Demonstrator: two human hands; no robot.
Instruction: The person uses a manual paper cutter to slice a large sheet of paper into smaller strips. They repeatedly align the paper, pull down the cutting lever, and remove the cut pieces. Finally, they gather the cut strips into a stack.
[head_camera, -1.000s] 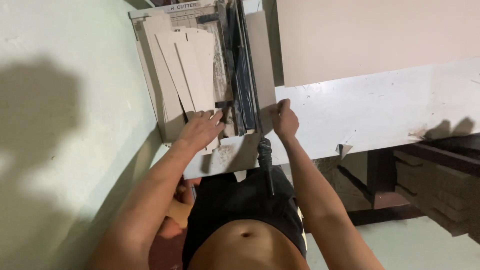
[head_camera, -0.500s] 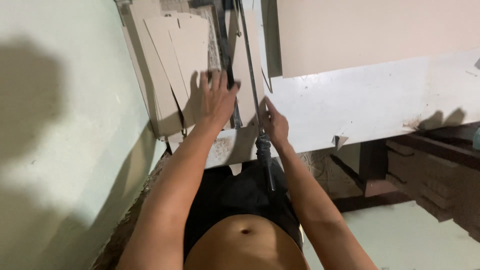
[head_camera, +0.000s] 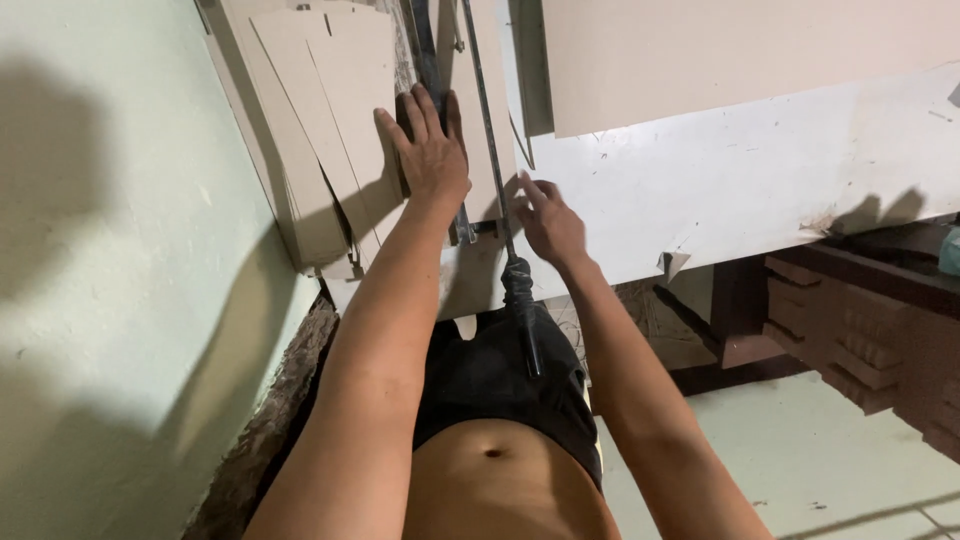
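Note:
A paper cutter (head_camera: 455, 225) lies on a white table (head_camera: 740, 190), its long blade arm (head_camera: 485, 130) ending in a dark handle (head_camera: 520, 310) that sticks out over the table's front edge. My left hand (head_camera: 425, 145) rests flat, fingers spread, on the cutter's clamp bar and on the beige card sheets (head_camera: 340, 90) stacked on its bed. Just right of the blade arm, my right hand (head_camera: 545, 220) touches the near end of a narrow beige strip (head_camera: 490, 110) with its fingers apart. It holds nothing that I can see.
A large beige board (head_camera: 740, 55) covers the back of the table at the right. A pale green wall (head_camera: 110, 250) runs along the left. Dark wooden furniture (head_camera: 860, 320) stands below the table at the right, over a light floor (head_camera: 830, 460).
My left hand has slid forward from the near edge of the card stack onto the clamp bar. My right hand has opened and lowered slightly beside the blade arm. The view has shifted nearer.

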